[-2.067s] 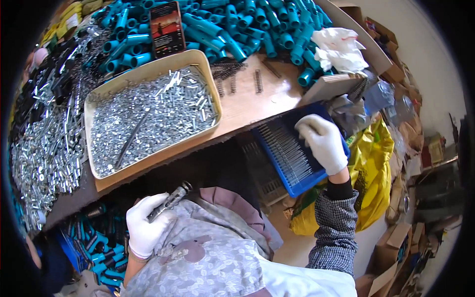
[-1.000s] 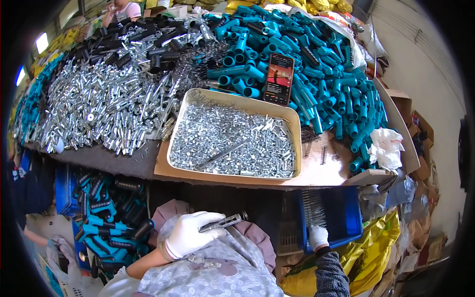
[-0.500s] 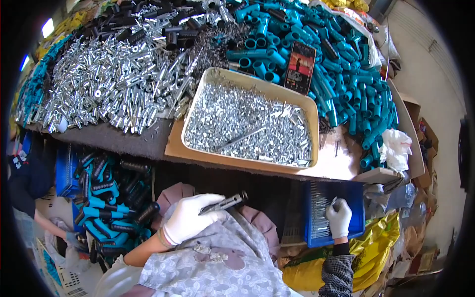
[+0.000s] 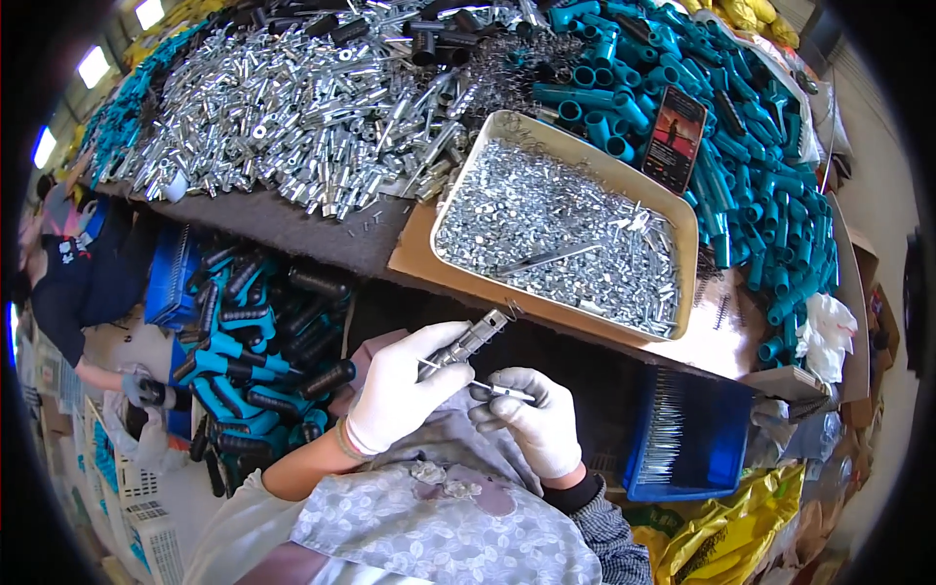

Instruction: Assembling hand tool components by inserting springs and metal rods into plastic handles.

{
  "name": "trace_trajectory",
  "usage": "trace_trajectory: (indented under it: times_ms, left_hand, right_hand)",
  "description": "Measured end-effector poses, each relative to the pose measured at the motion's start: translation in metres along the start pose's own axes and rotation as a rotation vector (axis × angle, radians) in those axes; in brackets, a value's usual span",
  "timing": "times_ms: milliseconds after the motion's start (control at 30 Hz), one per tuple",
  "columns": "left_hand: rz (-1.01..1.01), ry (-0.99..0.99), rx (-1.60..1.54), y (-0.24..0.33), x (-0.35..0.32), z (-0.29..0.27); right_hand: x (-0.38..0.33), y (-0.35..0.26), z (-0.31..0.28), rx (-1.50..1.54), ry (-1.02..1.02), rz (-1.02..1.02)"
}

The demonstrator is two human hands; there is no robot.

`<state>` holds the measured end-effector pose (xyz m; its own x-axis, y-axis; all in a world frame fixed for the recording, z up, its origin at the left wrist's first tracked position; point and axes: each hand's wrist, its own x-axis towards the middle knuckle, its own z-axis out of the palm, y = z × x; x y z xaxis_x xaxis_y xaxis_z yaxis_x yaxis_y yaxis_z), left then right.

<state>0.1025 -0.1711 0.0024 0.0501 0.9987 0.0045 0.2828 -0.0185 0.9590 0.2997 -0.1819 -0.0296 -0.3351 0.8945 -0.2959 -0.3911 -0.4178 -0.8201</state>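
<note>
My left hand (image 4: 402, 395), in a white glove, is closed round a silver metal cylinder (image 4: 475, 339) that tilts up to the right. A thin coil spring (image 4: 509, 310) shows at its upper end. Close beside it, my right hand (image 4: 538, 421), also gloved, pinches a slim metal rod (image 4: 509, 393) pointing toward the left fingers. Whether the rod touches the cylinder I cannot tell. Right of my hands stands a blue bin (image 4: 717, 487) with a row of similar thin metal rods (image 4: 663, 434) inside.
Ahead on the bench, a cream tray (image 4: 564, 138) holds small metal bits. Beyond lie heaps of silver metal parts (image 4: 292, 127) and teal tubes (image 4: 770, 224), with a phone (image 4: 673, 141) among them. Teal-and-black handles (image 4: 244, 361) pile up at left, near another person's gloved hand (image 4: 142, 390).
My right hand has left the blue bin and come over beside my left hand with a slim metal rod. The left hand still grips the metal cylinder; the whole view has shifted.
</note>
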Motion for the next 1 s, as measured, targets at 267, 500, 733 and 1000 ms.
trace_trajectory:
  times_ms: [267, 500, 733, 1000]
  left_hand:
    - [0.031, -0.045, -0.018, -0.002, 0.001, -0.001]
    - [0.289, -0.140, 0.190, 0.004, 0.004, -0.015]
    - [0.441, -0.194, 0.339, -0.003, 0.005, -0.030]
    - [0.440, -0.311, 0.305, 0.008, 0.003, -0.014]
  right_hand:
    - [0.002, -0.008, 0.000, -0.225, 0.059, -0.014]
    - [-0.003, -0.029, -0.023, -0.331, 0.143, -0.046]
    - [-0.024, -0.092, -0.052, -0.663, 0.328, -0.172]
    - [-0.014, -0.074, -0.015, -0.872, -0.040, -0.127]
